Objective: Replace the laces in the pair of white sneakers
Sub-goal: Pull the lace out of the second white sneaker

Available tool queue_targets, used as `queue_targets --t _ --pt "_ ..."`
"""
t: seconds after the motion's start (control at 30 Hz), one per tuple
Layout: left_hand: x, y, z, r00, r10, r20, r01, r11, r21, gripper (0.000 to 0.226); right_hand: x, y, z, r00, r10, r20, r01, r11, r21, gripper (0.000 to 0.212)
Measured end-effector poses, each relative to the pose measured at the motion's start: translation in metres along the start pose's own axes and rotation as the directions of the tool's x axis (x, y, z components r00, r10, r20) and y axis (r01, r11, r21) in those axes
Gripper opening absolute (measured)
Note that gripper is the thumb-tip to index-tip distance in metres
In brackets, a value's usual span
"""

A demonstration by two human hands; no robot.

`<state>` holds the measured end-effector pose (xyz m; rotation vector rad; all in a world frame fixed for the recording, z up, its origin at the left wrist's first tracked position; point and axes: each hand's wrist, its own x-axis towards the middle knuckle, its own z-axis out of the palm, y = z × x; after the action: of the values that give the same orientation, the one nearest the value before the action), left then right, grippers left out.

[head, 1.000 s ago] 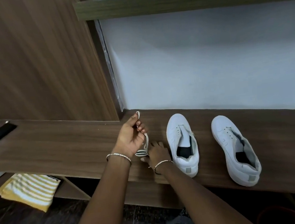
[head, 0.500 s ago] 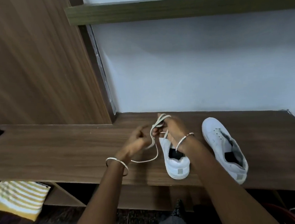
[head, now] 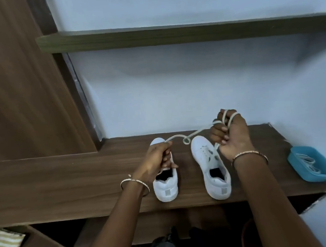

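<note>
Two sneakers (head: 166, 191), one lace (head: 176, 136), two hands (head: 155, 161).

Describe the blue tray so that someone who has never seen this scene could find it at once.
Start at the long wooden ledge below the pale wall and follow it to its right end. Past the right sneaker sits a shallow tray holding white laces; it is the only blue thing there.
</note>
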<state>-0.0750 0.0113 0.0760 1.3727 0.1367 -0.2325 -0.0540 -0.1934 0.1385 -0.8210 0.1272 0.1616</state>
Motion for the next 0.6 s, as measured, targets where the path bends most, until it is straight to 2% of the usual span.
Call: queue_targets --t 0.1,0.17,0.2,0.27,0.3,0.33,0.4,0.5,0.6 --pt "-0.007 0.021 0.039 0.996 0.064 0.061 -0.062 0.997 -0.037 0.033 -0.023 -0.01 -0.022 0.996 -0.049 -0.071 0.021 0.935 -0.354 0.016" --pt "-0.014 0.04 0.07 0.979 0.09 0.184 -0.076 0.994 -0.081 0.034 -0.035 -0.003 -0.035 0.999 0.033 -0.009 -0.032 0.82 -0.572 0.016" --pt "-0.017 0.047 0.087 0.967 0.095 0.234 -0.078 0.994 -0.082 0.036 -0.042 0.0 -0.044 0.992 0.117 0.053 -0.06 0.785 -0.616 0.018" --pt "-0.022 0.059 0.118 0.955 0.104 0.277 -0.089 0.994 -0.067 0.042 -0.054 0.001 -0.06 0.933 0.307 0.189 -0.14 0.792 -0.594 0.048" --pt "-0.024 0.061 0.131 0.951 0.105 0.291 -0.088 0.994 -0.07 0.043 -0.058 -0.001 -0.068 0.902 0.352 0.251 -0.163 0.815 -0.555 0.061" --pt "-0.026 0.063 0.142 0.947 0.106 0.305 -0.086 0.993 -0.079 0.042 -0.062 -0.004 -0.074 0.885 0.354 0.302 -0.156 0.837 -0.525 0.064" --pt "-0.029 0.062 0.162 0.932 0.113 0.344 -0.088 0.992 -0.087 0.041 -0.07 -0.017 -0.087 0.892 0.305 0.335 -0.096 0.85 -0.519 0.055" --pt "-0.028 0.046 0.186 0.922 0.149 0.356 -0.136 0.989 -0.062 0.037 -0.087 -0.036 -0.101 0.943 0.219 0.253 -0.023 0.797 -0.604 0.039" --pt "-0.02 0.012 0.204 0.937 0.17 0.305 -0.204 0.976 0.083 0.033 -0.101 -0.053 -0.125 0.998 0.009 -0.056 -0.047 0.684 -0.728 0.043"
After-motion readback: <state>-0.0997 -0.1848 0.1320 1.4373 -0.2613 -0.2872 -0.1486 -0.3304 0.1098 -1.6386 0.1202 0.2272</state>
